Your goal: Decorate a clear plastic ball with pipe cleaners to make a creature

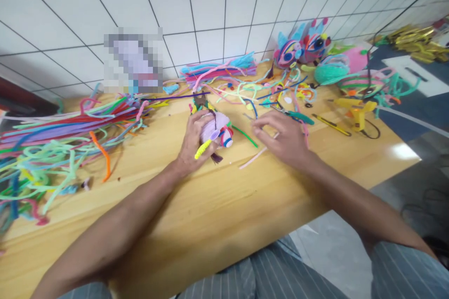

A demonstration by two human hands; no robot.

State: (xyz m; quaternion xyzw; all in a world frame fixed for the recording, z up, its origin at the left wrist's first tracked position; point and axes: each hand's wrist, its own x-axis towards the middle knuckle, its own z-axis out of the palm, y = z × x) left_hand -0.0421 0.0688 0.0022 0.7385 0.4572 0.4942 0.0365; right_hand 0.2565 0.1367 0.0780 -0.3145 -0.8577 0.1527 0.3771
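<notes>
My left hand (194,142) is closed round a small pink pipe-cleaner figure (216,130) with a yellow strip and a red-and-blue eye, held just above the wooden table (217,215). My right hand (283,138) hovers to the right of it, palm down, fingers curled loosely and apart, with nothing clearly in them. A pale pink pipe cleaner (253,158) lies on the table under that hand. A green pipe cleaner (244,135) lies between the two hands.
A big heap of coloured pipe cleaners (52,149) covers the left of the table, another bundle (219,71) lies at the back. Finished figures (301,46), a teal ball (329,74), scissors (293,114) and a yellow glue gun (356,112) sit at the right. A tiled wall stands behind.
</notes>
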